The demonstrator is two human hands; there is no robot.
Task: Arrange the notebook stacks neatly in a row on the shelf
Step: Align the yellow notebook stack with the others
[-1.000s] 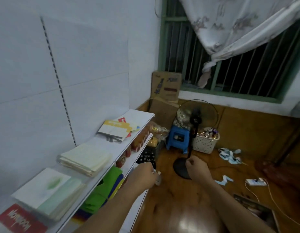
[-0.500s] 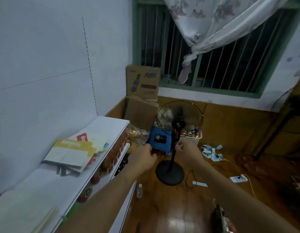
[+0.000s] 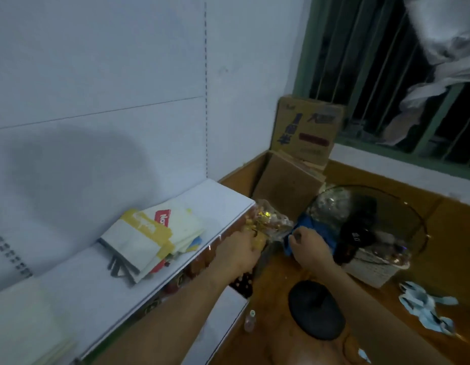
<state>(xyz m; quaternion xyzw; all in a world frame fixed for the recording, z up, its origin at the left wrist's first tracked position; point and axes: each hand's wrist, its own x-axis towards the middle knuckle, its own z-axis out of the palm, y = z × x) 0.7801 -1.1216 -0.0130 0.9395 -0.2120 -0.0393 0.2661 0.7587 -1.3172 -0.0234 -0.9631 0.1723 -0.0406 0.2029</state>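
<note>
Right now the messy notebook pile (image 3: 147,243) sits on the top shelf (image 3: 223,201), to the left of and slightly above both your hands, and it is well short of a neat stack: covers fan out at angles, with the long side of the top notebook running slantwise from the wall toward the shelf's front edge. Your left hand (image 3: 239,252) is the nearer one, just off the shelf's front edge, fingers curled loosely with nothing clearly in them. Your right hand (image 3: 309,245) is farther out over the floor, fingers curled near a blue stool (image 3: 311,227); whether it grips anything you cannot tell from the blur. Compared with half a second ago, your view has swung closer to the shelf, and the pile now looks larger and nearer your left hand.
</note>
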